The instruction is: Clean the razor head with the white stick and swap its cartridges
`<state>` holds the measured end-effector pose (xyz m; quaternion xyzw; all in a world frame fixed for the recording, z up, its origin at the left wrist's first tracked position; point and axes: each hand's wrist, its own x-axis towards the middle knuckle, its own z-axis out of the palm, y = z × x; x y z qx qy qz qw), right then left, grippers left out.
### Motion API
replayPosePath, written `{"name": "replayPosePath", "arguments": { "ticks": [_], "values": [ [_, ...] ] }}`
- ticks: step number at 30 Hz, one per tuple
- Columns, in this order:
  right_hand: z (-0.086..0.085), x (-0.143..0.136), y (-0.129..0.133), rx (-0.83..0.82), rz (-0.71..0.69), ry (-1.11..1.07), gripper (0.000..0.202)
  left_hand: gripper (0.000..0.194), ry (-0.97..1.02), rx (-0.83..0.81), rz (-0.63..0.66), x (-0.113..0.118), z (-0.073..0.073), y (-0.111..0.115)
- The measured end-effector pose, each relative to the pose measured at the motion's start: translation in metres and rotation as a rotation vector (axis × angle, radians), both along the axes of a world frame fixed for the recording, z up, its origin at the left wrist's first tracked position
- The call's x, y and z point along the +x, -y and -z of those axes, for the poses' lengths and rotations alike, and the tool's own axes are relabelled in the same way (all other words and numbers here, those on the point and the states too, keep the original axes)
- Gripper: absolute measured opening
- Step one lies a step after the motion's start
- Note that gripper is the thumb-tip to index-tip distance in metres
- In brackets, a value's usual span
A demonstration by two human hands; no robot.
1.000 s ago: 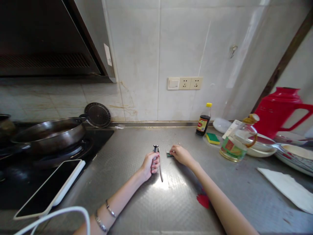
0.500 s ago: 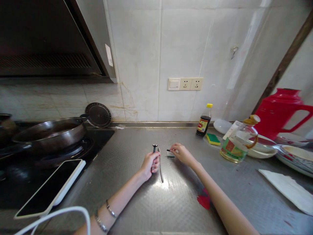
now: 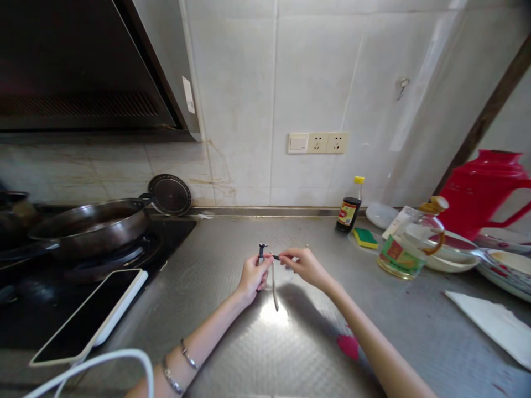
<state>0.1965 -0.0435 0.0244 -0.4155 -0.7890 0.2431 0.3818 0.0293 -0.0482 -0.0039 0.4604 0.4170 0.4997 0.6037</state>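
Note:
My left hand [image 3: 252,278] is closed round a dark upright tool [image 3: 261,252] with a small metal head, near the middle of the steel counter. A thin greyish cord [image 3: 274,287] hangs or lies just right of its fingers; which one I cannot tell. My right hand [image 3: 305,264] pinches a small black piece [image 3: 276,257], whose other end meets the left fingertips. Behind the right fingers, a small object on the counter is mostly hidden.
At left, a phone [image 3: 85,315] and a pan [image 3: 93,226] rest on the stove. A sauce bottle [image 3: 347,213], a sponge [image 3: 365,238], an oil jug [image 3: 404,251], bowls, a red thermos [image 3: 481,193] and a white paper [image 3: 493,323] stand or lie at right.
My right hand has moved left with the small black piece, from beside the small object on the counter to my left fingertips. My left hand still holds the dark tool.

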Motion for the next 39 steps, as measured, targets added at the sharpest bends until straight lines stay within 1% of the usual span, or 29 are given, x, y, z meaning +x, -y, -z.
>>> {"name": "replayPosePath", "arguments": {
  "ticks": [4,7,13,19,21,25,28,32,35,39],
  "values": [
    [0.003,-0.001,-0.002,-0.033,-0.005,-0.05,0.027,0.038,0.007,-0.007,-0.016,0.0,-0.001,0.0],
    [0.004,0.002,-0.005,-0.047,0.007,-0.118,0.03,0.039,0.049,-0.022,-0.047,-0.001,-0.004,-0.001],
    [0.004,0.003,-0.005,-0.073,-0.005,-0.221,0.029,0.04,0.097,-0.017,-0.071,-0.002,-0.007,-0.001],
    [0.006,0.0,-0.005,-0.078,-0.008,-0.229,0.026,0.041,0.104,-0.028,-0.077,0.0,-0.008,0.002],
    [0.007,0.0,-0.006,-0.074,0.006,-0.238,0.026,0.039,0.119,-0.013,-0.098,0.0,-0.008,0.002],
    [0.009,0.0,-0.009,-0.056,0.08,-0.295,0.028,0.038,0.185,0.041,-0.142,0.003,-0.004,0.003],
    [0.01,0.0,-0.012,-0.043,0.116,-0.345,0.028,0.037,0.163,0.094,-0.156,0.007,-0.002,0.008],
    [0.009,0.0,-0.013,-0.031,0.139,-0.372,0.028,0.029,0.053,0.184,-0.062,0.014,-0.001,0.018],
    [0.006,-0.003,-0.011,-0.029,0.152,-0.391,0.029,0.027,-0.015,0.245,0.007,0.02,0.001,0.024],
    [0.002,-0.009,-0.007,-0.043,0.135,-0.412,0.027,0.029,-0.041,0.245,0.058,0.023,0.003,0.027]
  ]
}}
